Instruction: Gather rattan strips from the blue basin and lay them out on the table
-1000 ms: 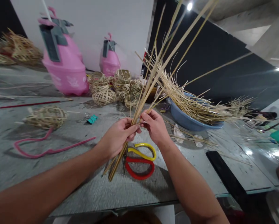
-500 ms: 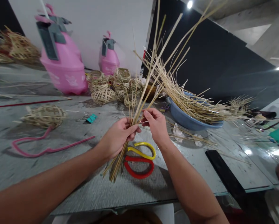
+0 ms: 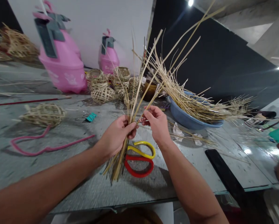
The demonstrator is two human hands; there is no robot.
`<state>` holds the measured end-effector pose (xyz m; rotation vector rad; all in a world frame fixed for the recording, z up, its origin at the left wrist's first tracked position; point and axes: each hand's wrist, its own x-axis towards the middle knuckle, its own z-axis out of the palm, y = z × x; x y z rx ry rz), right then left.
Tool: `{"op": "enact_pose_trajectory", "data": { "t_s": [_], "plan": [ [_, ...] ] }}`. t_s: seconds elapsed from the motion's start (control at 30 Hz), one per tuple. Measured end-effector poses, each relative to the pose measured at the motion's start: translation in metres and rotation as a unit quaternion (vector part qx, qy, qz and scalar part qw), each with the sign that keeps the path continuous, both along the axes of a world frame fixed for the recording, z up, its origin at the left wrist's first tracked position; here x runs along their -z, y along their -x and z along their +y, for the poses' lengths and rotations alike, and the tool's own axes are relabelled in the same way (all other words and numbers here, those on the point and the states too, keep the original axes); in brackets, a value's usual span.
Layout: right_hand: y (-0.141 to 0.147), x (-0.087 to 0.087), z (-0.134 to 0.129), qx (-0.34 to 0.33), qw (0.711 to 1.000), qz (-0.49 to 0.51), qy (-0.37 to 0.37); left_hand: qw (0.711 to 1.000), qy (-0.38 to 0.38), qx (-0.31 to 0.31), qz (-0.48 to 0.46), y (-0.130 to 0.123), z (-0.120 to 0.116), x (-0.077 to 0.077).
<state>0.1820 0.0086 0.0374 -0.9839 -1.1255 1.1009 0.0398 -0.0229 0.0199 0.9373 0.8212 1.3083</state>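
I watch through the head camera, and the strips stand in a loose bunch in the middle of the frame. My left hand has its thumb and fingers clamped on them. My right hand has its fingertips close together by a strip that leans right, but I can't tell if they pinch it. I think the strips are very light. They look thin and bendy, since the long tops curve toward the upper right, yet firm enough to stand up. They may feel smooth and slide past each other, and a sharp bend could crack one. The best hold seems to be where they all meet, just above the left thumb, with one strip picked out near there and not by its wobbly tip. The tails reach down beside the scissors, low in the middle of the frame.
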Motion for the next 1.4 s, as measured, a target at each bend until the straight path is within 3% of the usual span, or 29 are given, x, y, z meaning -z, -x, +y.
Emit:
{"op": "enact_pose_trajectory", "data": {
  "t_s": [0.47, 1.1, 1.4],
  "plan": [
    [-0.0024, -0.004, -0.002, -0.044, 0.999, 0.006, 0.024, 1.0, 0.002, -0.013, 0.0, 0.0008, -0.001, -0.0029],
    [-0.0047, -0.0047, -0.0022, -0.075, 0.996, 0.025, 0.033, 1.0, 0.004, 0.024, -0.007, 0.0021, -0.0012, -0.0039],
    [-0.0047, -0.0031, -0.0004, -0.059, 0.997, 0.019, 0.035, 0.999, 0.025, 0.024, -0.034, 0.0022, -0.0015, -0.0032]
  ]
}}
